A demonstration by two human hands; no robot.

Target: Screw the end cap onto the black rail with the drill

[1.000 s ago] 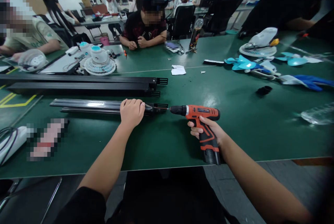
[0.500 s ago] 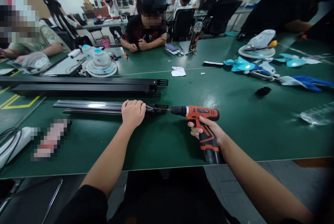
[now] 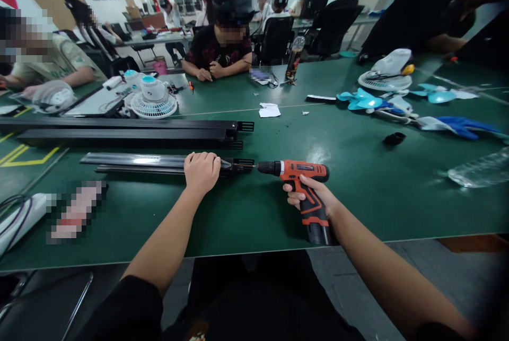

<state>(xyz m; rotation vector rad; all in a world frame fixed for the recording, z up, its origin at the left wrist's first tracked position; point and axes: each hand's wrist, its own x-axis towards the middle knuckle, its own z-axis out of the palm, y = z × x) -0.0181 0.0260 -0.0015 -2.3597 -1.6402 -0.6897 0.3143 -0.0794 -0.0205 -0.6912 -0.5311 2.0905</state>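
I note the left fingers (image 3: 204, 158) curled over a glossy black bar (image 3: 135, 159), its slotted end (image 3: 245, 162) just right of them. The right fingers (image 3: 295, 196) wrap the orange drill (image 3: 305, 170) by its handle, chuck (image 3: 269, 168) pointing left toward that end.
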